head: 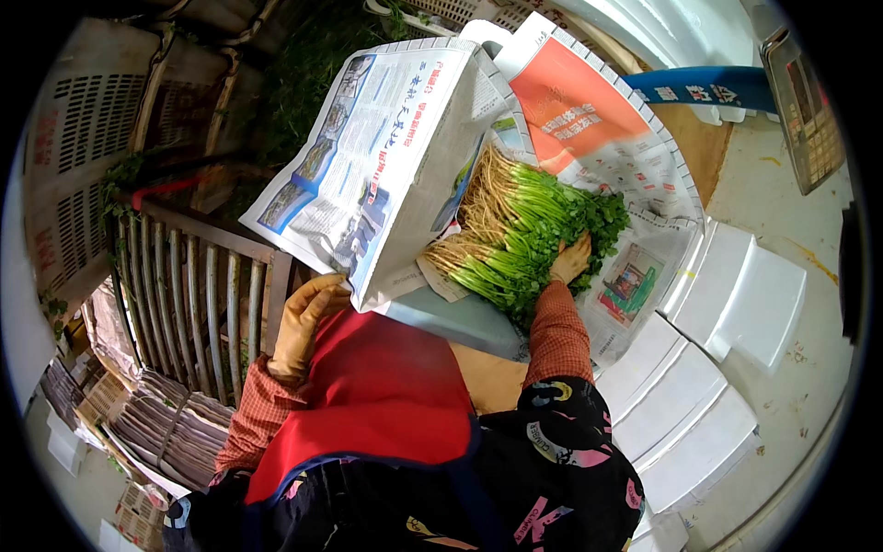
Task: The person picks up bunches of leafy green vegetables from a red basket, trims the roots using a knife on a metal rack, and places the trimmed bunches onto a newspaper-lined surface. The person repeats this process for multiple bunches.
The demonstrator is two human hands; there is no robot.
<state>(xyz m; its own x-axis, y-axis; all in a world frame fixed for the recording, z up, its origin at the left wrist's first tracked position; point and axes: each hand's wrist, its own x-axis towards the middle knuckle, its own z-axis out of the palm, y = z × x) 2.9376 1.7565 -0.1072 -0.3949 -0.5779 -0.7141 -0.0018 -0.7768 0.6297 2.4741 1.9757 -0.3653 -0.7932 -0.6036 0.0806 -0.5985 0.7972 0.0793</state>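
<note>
Bunches of cilantro [510,234] with pale roots lie on newspaper in front of me, the roots towards the left and the leaves towards the right. My right hand [572,259], in a tan glove, rests on the leaves; its fingertips are partly hidden among them. In its tan glove, my left hand [310,317] pinches the lower corner of a raised newspaper sheet [393,159], which stands tilted beside the roots. More newspaper [635,152] with an orange panel spreads behind and to the right of the greens. A grey-green surface [455,321] shows beneath.
A metal slatted rack [200,290] stands at the left, near plastic crates [96,145]. Tied stacked paper [165,428] lies lower left. White foam boxes [676,393] line the right side. A digital scale [804,110] stands at the upper right, beside a blue strap [703,90].
</note>
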